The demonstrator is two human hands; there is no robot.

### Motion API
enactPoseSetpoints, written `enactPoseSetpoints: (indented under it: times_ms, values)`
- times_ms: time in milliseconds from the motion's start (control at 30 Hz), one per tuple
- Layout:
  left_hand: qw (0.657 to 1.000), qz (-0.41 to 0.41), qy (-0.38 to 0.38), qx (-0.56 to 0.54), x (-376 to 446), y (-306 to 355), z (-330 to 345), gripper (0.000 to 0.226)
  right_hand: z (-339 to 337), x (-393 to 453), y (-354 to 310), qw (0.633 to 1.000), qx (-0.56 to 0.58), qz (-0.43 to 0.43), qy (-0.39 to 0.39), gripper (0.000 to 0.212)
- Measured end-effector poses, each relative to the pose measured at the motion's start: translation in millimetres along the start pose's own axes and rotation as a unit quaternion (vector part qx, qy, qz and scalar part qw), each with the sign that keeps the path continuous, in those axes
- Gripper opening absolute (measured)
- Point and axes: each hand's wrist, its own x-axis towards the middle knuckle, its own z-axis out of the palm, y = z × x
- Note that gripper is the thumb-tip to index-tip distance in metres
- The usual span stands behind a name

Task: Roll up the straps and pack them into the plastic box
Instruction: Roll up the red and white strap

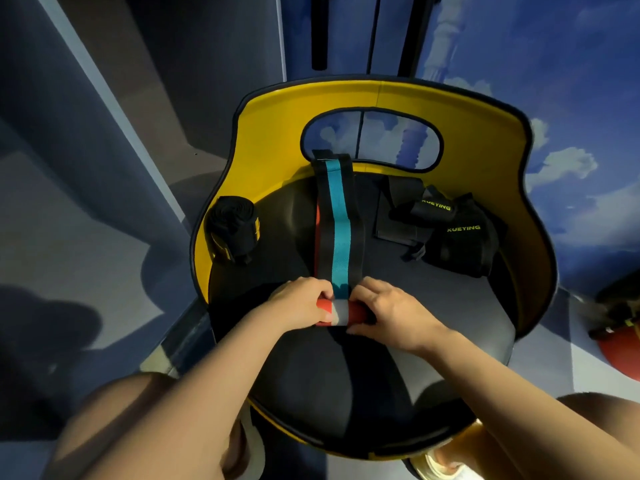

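Hands are working the near end of the striped strap (337, 220) on the chair seat (450, 306). Left hand (304, 303) and right hand (384, 308) are each pinching an end of the small roll (337, 315), keeping it tight and square. Unrolled length is lying flat toward the chair back (277, 133), feeding straight. Rolled black strap (232, 230) is sitting at left; loose black straps (446, 230) at right. Plastic box is not showing in view.
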Motion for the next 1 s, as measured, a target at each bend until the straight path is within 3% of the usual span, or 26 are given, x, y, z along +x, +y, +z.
enactPoseSetpoints:
  times_ms: [133, 333, 500, 667, 1000]
  values:
    - [1.000, 0.002, -0.011, -0.011, 6, -4, 1, 0.036, 10, -2, 1, 1.000, -0.028, -0.001, 0.007, 0.044]
    - [0.999, 0.027, -0.002, 0.022, 8, -3, -1, 0.040, 6, 7, 5, 0.997, 0.064, 0.045, 0.011, 0.034]
    - [0.998, 0.043, -0.013, 0.032, 5, -1, -7, 0.058, 2, 12, 4, 0.992, 0.099, 0.083, -0.011, 0.033]
    - [0.999, 0.048, 0.005, 0.021, 6, 2, -2, 0.044, -1, 16, -1, 0.991, 0.071, 0.104, -0.054, 0.033]
    - [0.975, -0.032, 0.060, -0.209, 4, 2, 13, 0.041, -2, 27, 7, 0.961, 0.185, 0.186, -0.083, 0.036]
